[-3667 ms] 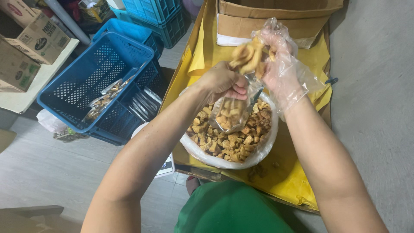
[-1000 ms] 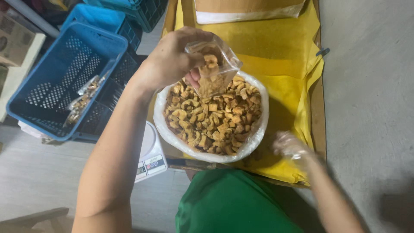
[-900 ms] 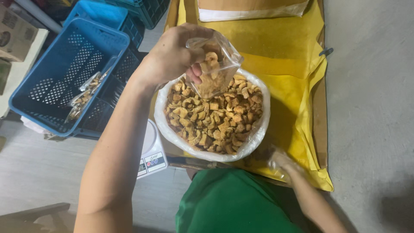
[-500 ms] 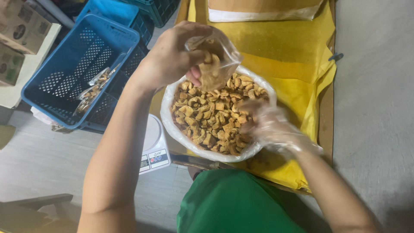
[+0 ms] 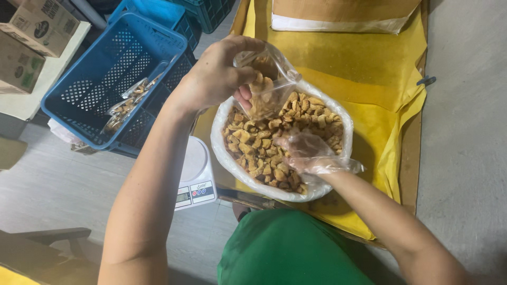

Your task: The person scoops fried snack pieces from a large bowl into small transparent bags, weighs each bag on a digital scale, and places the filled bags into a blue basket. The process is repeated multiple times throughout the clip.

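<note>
Holding a small clear bag (image 5: 266, 84) of fried snack pieces closed in our left hand (image 5: 216, 76), we keep it above the near-left rim of the white basin (image 5: 224, 153). Our gloved right hand (image 5: 303, 153) curls closed into the snack pieces (image 5: 264, 153) on the yellow-covered tabletop (image 5: 369, 68); a digital scale (image 5: 194, 174) sits beside it.

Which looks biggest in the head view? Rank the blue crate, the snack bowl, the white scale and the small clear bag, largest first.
1. blue crate
2. snack bowl
3. white scale, though the left arm hides part of it
4. small clear bag, held in the left hand

All lie at a similar distance.
</note>
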